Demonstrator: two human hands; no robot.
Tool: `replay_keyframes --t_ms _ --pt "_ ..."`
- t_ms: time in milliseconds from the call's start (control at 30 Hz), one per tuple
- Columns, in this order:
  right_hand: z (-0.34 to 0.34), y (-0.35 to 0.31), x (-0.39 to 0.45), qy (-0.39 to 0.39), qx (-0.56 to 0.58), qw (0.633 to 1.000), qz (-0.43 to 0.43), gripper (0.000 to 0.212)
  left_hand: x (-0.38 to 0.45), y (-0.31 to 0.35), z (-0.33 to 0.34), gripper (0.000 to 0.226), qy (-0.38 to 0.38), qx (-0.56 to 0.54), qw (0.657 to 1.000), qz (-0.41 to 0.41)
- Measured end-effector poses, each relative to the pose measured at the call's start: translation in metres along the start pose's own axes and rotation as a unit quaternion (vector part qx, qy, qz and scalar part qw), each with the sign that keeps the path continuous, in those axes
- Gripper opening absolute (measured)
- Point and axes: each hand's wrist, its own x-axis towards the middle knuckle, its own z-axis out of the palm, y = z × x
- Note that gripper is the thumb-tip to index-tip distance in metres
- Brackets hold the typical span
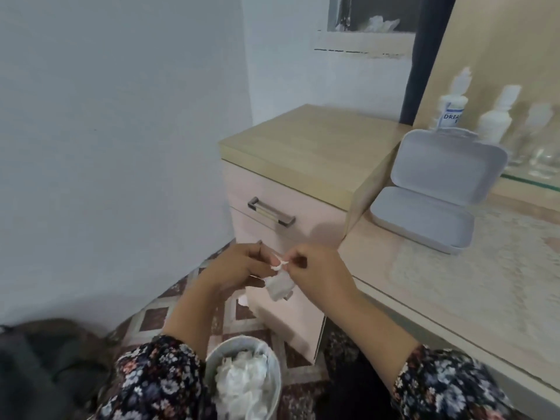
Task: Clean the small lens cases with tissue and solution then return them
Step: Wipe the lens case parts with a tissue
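1. The drawer cabinet (291,183) stands against the wall ahead of me, with a wood-coloured top and a metal handle (271,215) on its upper drawer.
2. The tabletop (472,286) runs along my right, lower than the cabinet top, with a lace-patterned mat under glass.
3. A large grey case (439,189) sits open on the tabletop just beside the cabinet, its lid tilted up and back.
4. A waste bin (245,377) stands on the patterned floor between my forearms, holding crumpled white tissue.
5. My left hand (239,268) is curled in front of the lower drawer, fingertips pinching a small white piece at the point where my hands meet. I take it for part of a small lens case (280,265), but it is too small and blurred for me to be sure.
6. My right hand (318,274) is also curled, with thumb and forefinger pinching the same white piece from the other side.
7. A wad of tissue (280,287) hangs just below my right fingers, touching them. I cannot tell which fingers hold it.
8. A white solution bottle (453,107) stands behind the grey case. Its blue label reads "DREA", and the rest is cut off by blur.
9. A second white bottle (497,116) stands near it, with some clear glassware (542,159) further right. No writing is legible there.
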Motion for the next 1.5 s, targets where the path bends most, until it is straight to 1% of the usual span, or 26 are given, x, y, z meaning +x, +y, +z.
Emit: replay_keyframes --t_ms 67,133,200,300,367,467,533,633,767,833,967,1100,1200,1267,1300,1400,1500 --pt "0.016 -0.005 0.002 -0.026 -0.014 0.999 -0.024 0.01 0.0 -0.01 -0.012 0.02 -0.016 -0.012 1.0 -0.018" --pt "0.033 -0.005 0.004 -0.041 -0.016 0.999 -0.026 0.012 0.002 -0.024 -0.022 0.02 -0.011 -0.009 0.999 -0.032" --pt "0.052 0.0 0.006 -0.068 0.023 0.997 0.007 0.018 0.006 -0.043 -0.031 0.021 0.003 -0.014 0.999 -0.045" --pt "0.08 0.012 0.007 -0.125 0.066 0.986 0.09 0.027 0.01 -0.074 -0.039 0.022 0.027 -0.022 0.995 -0.091" --pt "0.098 0.019 0.006 -0.171 0.092 0.969 0.152 0.03 0.013 -0.096 -0.043 0.02 0.037 -0.011 0.991 -0.124" --pt "0.118 0.027 0.003 -0.248 0.165 0.919 0.257 0.031 0.02 -0.126 -0.047 0.017 0.049 0.067 0.983 -0.161" --pt "0.127 0.033 0.001 -0.289 0.176 0.898 0.281 0.035 0.025 -0.143 -0.046 0.018 0.073 0.118 0.973 -0.184" --pt "0.135 0.039 -0.002 -0.286 0.145 0.906 0.275 0.031 0.032 -0.164 -0.041 0.021 0.103 0.185 0.956 -0.205" --pt "0.137 0.037 -0.003 -0.29 0.166 0.891 0.307 0.037 0.036 -0.187 -0.032 0.019 0.116 0.269 0.931 -0.216" --pt "0.138 0.037 -0.004 -0.282 0.174 0.889 0.314 0.036 0.038 -0.196 -0.027 0.018 0.115 0.283 0.927 -0.219" --pt "0.14 0.038 -0.003 -0.272 0.174 0.889 0.326 0.034 0.041 -0.198 -0.021 0.034 0.092 0.313 0.919 -0.221" --pt "0.14 0.041 -0.001 -0.266 0.196 0.886 0.325 0.029 0.044 -0.187 -0.018 0.032 0.085 0.319 0.918 -0.22" --pt "0.137 0.04 -0.001 -0.259 0.216 0.882 0.329 0.016 0.052 -0.17 -0.017 0.029 0.088 0.311 0.923 -0.208" --pt "0.134 0.038 0.0 -0.248 0.227 0.883 0.327 0.019 0.054 -0.157 -0.016 0.036 0.089 0.315 0.923 -0.203" --pt "0.132 0.037 0.001 -0.241 0.239 0.882 0.326 0.02 0.055 -0.153 -0.015 0.036 0.09 0.319 0.924 -0.193" --pt "0.121 0.031 0.004 -0.22 0.28 0.876 0.326 0.024 0.055 -0.142 -0.013 0.026 0.103 0.345 0.921 -0.149" --pt "0.1 0.022 0.008 -0.192 0.332 0.866 0.321 0.022 0.053 -0.121 -0.011 0.018 0.13 0.356 0.92 -0.103"
